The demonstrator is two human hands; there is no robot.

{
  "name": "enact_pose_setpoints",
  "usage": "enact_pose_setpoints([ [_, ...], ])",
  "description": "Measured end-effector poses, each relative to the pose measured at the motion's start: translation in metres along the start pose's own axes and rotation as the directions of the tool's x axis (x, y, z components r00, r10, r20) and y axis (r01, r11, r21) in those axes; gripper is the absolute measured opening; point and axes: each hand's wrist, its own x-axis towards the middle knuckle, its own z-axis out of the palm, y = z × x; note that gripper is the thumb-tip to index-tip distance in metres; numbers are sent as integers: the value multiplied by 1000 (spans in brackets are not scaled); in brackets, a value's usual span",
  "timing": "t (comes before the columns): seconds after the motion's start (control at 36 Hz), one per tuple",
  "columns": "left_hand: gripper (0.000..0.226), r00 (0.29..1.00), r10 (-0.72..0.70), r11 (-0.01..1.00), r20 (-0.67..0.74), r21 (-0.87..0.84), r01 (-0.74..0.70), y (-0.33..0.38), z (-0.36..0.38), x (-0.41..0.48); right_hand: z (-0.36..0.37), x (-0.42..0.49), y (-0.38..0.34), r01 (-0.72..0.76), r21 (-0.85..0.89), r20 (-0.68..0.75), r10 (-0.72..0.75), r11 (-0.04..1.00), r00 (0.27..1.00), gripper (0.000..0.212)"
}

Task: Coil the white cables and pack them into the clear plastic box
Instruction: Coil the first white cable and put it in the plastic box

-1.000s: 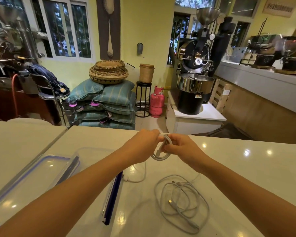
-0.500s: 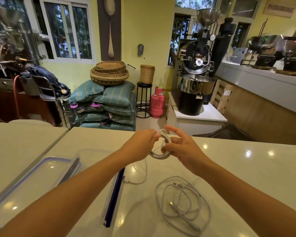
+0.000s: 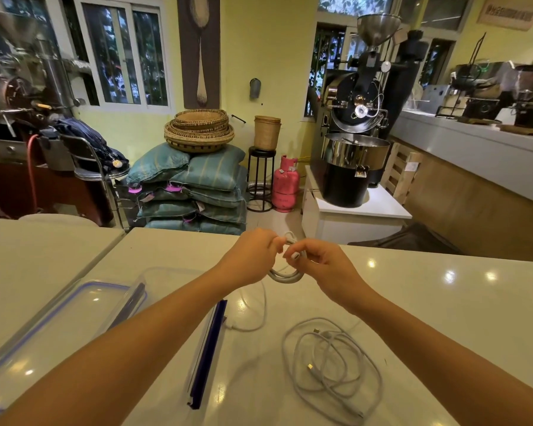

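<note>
- A small coil of white charging cable point(image 3: 285, 276), a few tight loops, is held in the air beyond the clear plastic box point(image 3: 162, 276) and to the right of it; both hands are on it
- The left hand point(image 3: 253, 256) has its fingers curled round the top of the loops and grips them together; the right hand point(image 3: 323, 265) pinches the cable's end between thumb and forefinger just beside the left fingers, apparently winding or tucking it in
- A loose tail of the same cable point(image 3: 257, 315) hangs from the coil and curves across the white glossy tabletop point(image 3: 443, 302) just right of the box, so by the look of it this coil is not finished
- A second white cable point(image 3: 331, 367) lies in a slack, untidy heap well to the right of the box, nearer the person, both plugs showing; neither hand touches it
- The box stands open with a dark blue latch strip point(image 3: 208, 355) along its right side; the left forearm crosses over it; no cable shows in the part that can be seen
- Its clear lid with a purple seal point(image 3: 59, 321) lies flat just left of the box
- Judged from this, the work is in its early part: one cable is partly coiled, one is untouched, and packing and closing remain
</note>
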Motion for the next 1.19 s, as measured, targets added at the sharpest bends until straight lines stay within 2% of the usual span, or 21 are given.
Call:
enact_pose_setpoints([
  [0.14,36,998,-21,1000,-57,14,21,-10,-1,3,-1,1,2,12,28,-56,-10,1000,998,12],
  [0.36,37,993,-1,999,-122,50,7,-14,-2,5,-5,1,-2,26,97,-14,-25,995,1000,32],
  [0.5,38,988,25,997,-150,76,-13,-18,-2,5,-4,3,2,51,10,13,-51,999,999,25],
  [0.64,38,992,32,998,-124,56,-25,-26,-4,2,1,0,2,67,-112,103,-56,991,993,26],
  [0.69,37,993,37,999,-108,41,-33,-28,-6,1,3,0,1,39,-111,116,-26,993,993,24],
  [0.78,37,996,39,999,-79,0,-39,-31,-9,-1,9,2,-3,6,-95,89,3,995,996,15],
  [0.97,34,1000,18,998,12,-57,-17,-38,-16,-4,12,13,-9,-155,86,80,148,984,986,16],
  [1.19,31,997,27,998,76,-64,-22,-44,-21,-7,21,23,-13,-126,-36,31,127,991,991,20],
])
